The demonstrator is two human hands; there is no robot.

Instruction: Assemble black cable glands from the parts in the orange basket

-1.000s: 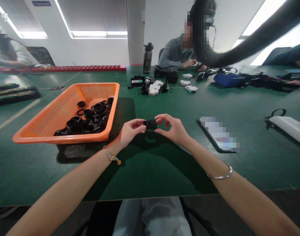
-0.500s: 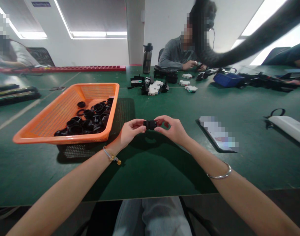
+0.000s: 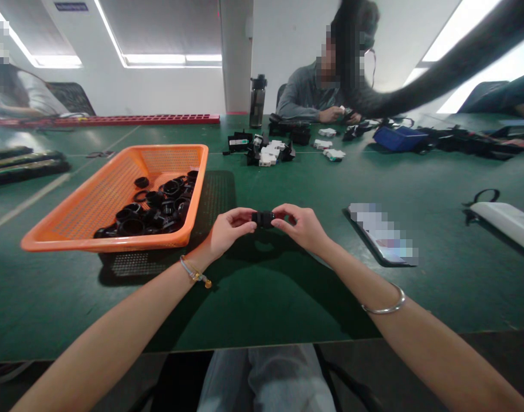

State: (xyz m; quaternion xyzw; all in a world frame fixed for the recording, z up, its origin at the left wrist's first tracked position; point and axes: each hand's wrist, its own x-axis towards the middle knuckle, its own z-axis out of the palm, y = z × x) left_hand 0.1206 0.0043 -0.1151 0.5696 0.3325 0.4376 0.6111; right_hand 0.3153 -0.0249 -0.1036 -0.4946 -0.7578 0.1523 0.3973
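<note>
Fingers (image 3: pixel 245 228) pinch a stubby black cylinder (image 3: pixel 264 219) at both ends.

Black handheld piece (image 3: pixel 263 219), orange mesh-patterned basket (image 3: pixel 98 194), black parts (image 3: pixel 154 216), green tabletop (image 3: pixel 287 180), silver bangle (image 3: pixel 387 311), blue box (image 3: pixel 398 139)

Bare hands (image 3: pixel 222 236), pale cord bracelet (image 3: pixel 188 268) with gold charm (image 3: pixel 208 284), silver bangle (image 3: pixel 387 310), faded blue jeans (image 3: pixel 272 377)
</note>
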